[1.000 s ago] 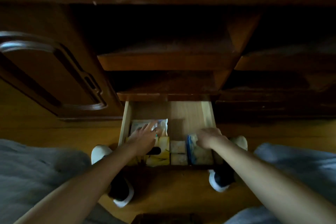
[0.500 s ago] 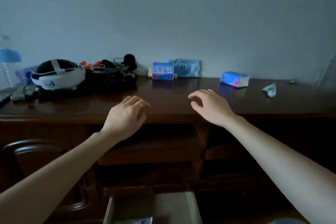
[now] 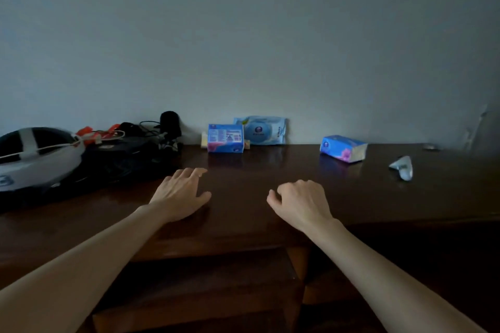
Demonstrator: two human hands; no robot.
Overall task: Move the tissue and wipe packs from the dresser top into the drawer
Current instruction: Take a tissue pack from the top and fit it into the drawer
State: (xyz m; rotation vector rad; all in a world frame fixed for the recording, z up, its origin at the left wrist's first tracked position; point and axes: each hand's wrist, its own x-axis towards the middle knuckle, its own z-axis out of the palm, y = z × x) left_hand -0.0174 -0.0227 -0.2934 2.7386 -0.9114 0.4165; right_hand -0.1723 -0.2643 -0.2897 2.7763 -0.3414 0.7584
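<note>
While both the left hand [image 3: 180, 195] and right hand [image 3: 302, 203] hover loosely open and empty, 3 packs wait on the dresser top [image 3: 270, 186]: upright tissue pack [image 3: 225, 138], wipe pack [image 3: 261, 130], lying tissue pack [image 3: 343, 148], likely light, soft, best pinched across their sides.

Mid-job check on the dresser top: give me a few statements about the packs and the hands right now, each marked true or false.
1. Both hands are empty. True: the left hand and the right hand hold nothing.
2. Only one blue pack remains on the dresser. False: three remain: a tissue pack, a wipe pack and another tissue pack.
3. The wipe pack leans against the wall. True.
4. The right hand touches a tissue pack. False: it is well short of it.
</note>
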